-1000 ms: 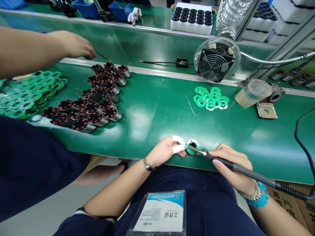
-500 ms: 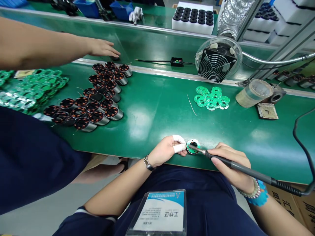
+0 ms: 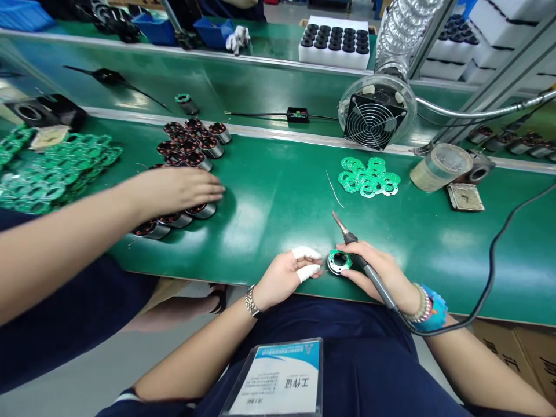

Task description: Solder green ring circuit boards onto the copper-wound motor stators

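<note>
Shiny green workbench (image 3: pixel 269 197) is filling most of the view, so I'm centring my clock on the small round metal part topped with a green-and-white ring board (image 3: pixel 332 260), twelve pointing away from the wearer. That part is sitting near the front edge, probably so it's staying close to the body and easy to see straight down onto.

At three o'clock the right hand (image 3: pixel 386 271) is doing double duty: thumb and index finger are pinching the part's rim, while the dark-handled soldering iron with a bare metal tip (image 3: pixel 377 282) is lying across the same hand. Its tip is pointing roughly to twelve, I'm guessing so the hot end is clearing both hands. Over at nine, the left hand (image 3: pixel 284 277) is curling its fingers just beside the part; can't tell if they're gripping anything. White finger covers (image 3: pixel 309 271) are wrapping two of them, maybe against heat.

Looks-wise, the part is facing up, dark hole in the middle, green showing on the far side and white on the near side.

Loose green ring boards (image 3: pixel 369 174) are lying between twelve and one, likely for easy reach. Around ten, a co-worker's hand (image 3: pixel 186 188) is covering some copper-wound silver motor cores (image 3: pixel 212 147).
</note>
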`<action>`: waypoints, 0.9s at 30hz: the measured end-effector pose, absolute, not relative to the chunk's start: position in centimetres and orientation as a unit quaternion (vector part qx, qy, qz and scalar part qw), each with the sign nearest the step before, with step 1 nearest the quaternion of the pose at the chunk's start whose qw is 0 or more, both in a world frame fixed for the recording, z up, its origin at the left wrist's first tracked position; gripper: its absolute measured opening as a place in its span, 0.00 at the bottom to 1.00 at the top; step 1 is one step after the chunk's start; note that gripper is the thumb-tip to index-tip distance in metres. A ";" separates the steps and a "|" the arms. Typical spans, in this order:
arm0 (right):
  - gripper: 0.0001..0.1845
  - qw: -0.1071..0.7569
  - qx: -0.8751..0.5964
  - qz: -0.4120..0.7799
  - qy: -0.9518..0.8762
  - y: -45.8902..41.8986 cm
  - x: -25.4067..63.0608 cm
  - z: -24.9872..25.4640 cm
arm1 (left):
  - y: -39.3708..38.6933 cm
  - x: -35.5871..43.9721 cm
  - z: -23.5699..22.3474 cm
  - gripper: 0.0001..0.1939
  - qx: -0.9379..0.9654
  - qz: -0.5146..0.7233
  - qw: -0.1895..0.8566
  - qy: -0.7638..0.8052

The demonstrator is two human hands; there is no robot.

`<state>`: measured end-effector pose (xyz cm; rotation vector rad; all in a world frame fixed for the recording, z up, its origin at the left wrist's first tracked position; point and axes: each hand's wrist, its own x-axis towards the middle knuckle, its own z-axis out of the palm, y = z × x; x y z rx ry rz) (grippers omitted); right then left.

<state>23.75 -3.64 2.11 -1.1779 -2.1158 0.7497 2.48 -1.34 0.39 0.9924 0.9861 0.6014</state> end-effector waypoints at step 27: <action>0.11 0.432 -0.456 0.186 -0.756 -5.4 22.4 3.4 | -2.0 4.0 0.4 0.09 0.466 0.309 0.710 0.429</action>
